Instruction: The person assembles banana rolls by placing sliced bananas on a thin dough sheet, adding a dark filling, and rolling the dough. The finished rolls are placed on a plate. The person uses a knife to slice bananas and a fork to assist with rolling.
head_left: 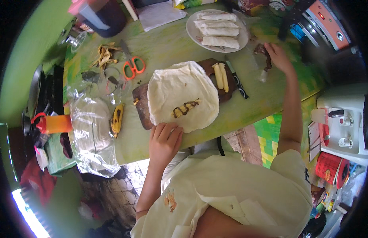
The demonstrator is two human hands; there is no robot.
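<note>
A stack of thin, pale wrapper sheets lies on a brown wooden board in front of me. Near its close edge rests a banana slice with a zigzag of chocolate sauce. My left hand is at that edge, its bent fingers together on the wrapper's rim. Out to the right, my right hand has its fingers on a small clear plastic bag smeared with chocolate, low over the table. Peeled banana pieces sit on the board's right end, beside a dark-handled knife.
A white plate of several rolled wraps stands at the back. Orange-handled scissors, banana peels, an unpeeled banana and a clear plastic package lie left. A stove stands at far right.
</note>
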